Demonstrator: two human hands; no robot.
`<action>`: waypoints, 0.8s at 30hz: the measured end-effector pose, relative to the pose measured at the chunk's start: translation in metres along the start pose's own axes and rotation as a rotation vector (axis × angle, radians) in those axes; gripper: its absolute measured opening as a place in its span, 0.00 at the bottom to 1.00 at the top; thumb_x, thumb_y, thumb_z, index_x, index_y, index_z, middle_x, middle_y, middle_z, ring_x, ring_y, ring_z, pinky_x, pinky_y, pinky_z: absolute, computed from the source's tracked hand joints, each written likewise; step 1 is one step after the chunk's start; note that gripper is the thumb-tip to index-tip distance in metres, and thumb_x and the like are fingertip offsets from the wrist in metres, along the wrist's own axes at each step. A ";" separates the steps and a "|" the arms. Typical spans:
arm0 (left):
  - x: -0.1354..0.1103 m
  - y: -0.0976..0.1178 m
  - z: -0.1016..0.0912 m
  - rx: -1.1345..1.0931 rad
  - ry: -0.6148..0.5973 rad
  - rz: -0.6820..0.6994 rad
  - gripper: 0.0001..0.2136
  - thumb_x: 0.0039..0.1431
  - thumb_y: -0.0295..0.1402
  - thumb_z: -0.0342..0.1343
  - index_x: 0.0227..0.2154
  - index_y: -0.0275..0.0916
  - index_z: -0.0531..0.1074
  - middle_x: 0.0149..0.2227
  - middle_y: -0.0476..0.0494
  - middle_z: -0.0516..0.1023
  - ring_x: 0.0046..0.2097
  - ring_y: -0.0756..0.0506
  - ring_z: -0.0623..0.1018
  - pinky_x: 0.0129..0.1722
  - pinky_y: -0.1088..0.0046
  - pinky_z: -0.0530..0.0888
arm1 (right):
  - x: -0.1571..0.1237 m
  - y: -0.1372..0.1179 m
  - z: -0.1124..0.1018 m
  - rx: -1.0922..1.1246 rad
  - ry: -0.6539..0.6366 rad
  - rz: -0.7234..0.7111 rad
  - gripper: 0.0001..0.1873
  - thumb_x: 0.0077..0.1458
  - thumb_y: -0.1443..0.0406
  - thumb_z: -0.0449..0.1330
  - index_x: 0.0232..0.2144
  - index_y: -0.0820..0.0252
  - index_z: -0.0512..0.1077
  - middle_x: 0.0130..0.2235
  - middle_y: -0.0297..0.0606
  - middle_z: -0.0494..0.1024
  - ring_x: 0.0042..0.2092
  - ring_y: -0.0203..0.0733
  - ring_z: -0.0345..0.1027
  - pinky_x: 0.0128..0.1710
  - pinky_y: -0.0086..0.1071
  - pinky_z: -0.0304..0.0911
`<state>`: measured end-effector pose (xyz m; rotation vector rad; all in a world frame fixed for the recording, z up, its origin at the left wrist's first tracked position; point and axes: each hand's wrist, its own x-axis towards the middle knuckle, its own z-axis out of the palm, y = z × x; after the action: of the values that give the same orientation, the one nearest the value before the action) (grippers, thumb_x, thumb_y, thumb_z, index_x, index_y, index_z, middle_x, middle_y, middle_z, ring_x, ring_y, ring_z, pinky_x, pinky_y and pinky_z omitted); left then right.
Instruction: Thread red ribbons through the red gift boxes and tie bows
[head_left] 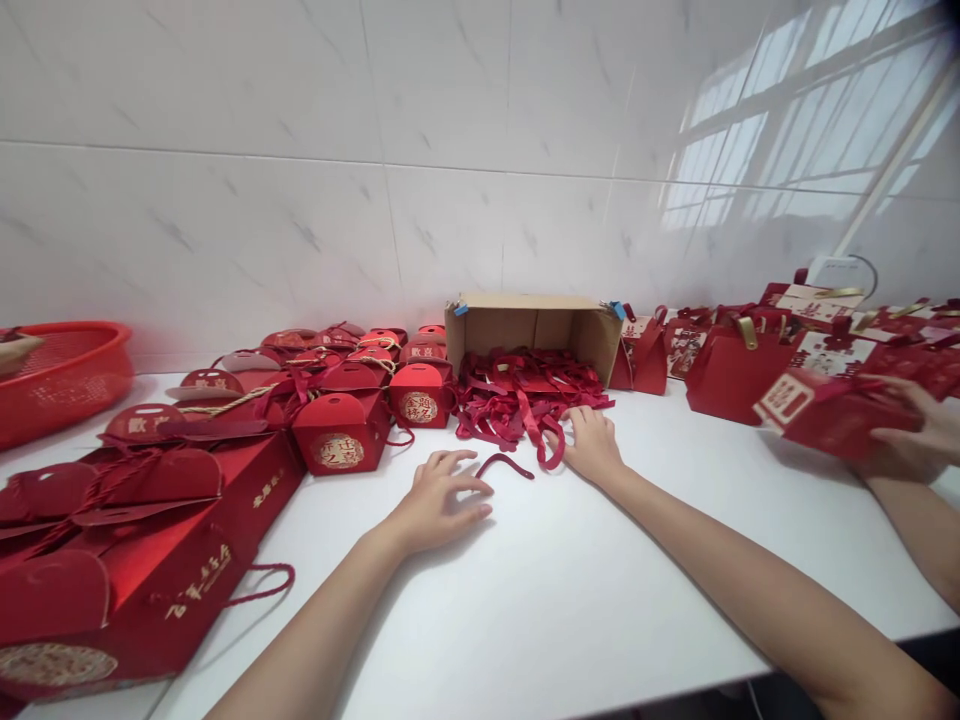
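My left hand (pixel 437 503) rests on the white table (pixel 570 590) with fingers spread and nothing in it. A single red ribbon piece (pixel 504 464) lies just beyond its fingertips. My right hand (pixel 589 442) reaches into the edge of a pile of red ribbons (pixel 521 398), fingers bent over one ribbon loop. The pile spills out of a cardboard box (pixel 534 325) lying on its side against the wall.
Small red gift boxes (pixel 341 430) crowd the left, with larger red boxes (pixel 135 560) at the near left and a red basket (pixel 64 375) behind. More red gift bags (pixel 731 375) stand at right, where another person's hands (pixel 911 430) hold a red box.
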<state>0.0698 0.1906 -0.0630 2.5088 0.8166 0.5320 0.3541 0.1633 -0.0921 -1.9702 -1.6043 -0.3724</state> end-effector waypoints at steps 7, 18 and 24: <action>0.008 -0.014 0.013 0.044 0.253 -0.345 0.32 0.55 0.46 0.48 0.61 0.39 0.50 0.64 0.30 0.47 0.64 0.30 0.45 0.57 0.46 0.47 | -0.026 -0.045 -0.013 0.227 -0.070 -0.372 0.14 0.59 0.65 0.46 0.28 0.59 0.69 0.29 0.37 0.72 0.33 0.39 0.62 0.35 0.33 0.51; 0.000 0.020 0.011 -0.376 -0.081 0.055 0.19 0.51 0.27 0.50 0.46 0.45 0.73 0.51 0.42 0.71 0.56 0.39 0.65 0.57 0.58 0.59 | -0.043 -0.071 -0.022 0.649 -0.047 -0.738 0.20 0.62 0.61 0.43 0.22 0.60 0.65 0.22 0.35 0.67 0.26 0.35 0.57 0.28 0.29 0.54; 0.001 0.031 0.002 -0.966 -0.220 -0.154 0.18 0.53 0.34 0.53 0.47 0.37 0.69 0.39 0.39 0.78 0.44 0.41 0.76 0.47 0.63 0.67 | -0.037 -0.063 -0.020 0.700 -0.158 -0.422 0.23 0.62 0.58 0.44 0.17 0.59 0.59 0.19 0.32 0.62 0.24 0.34 0.56 0.27 0.29 0.52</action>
<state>0.0853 0.1683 -0.0486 1.5644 0.4834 0.4382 0.2874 0.1298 -0.0809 -1.1573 -1.9117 0.1867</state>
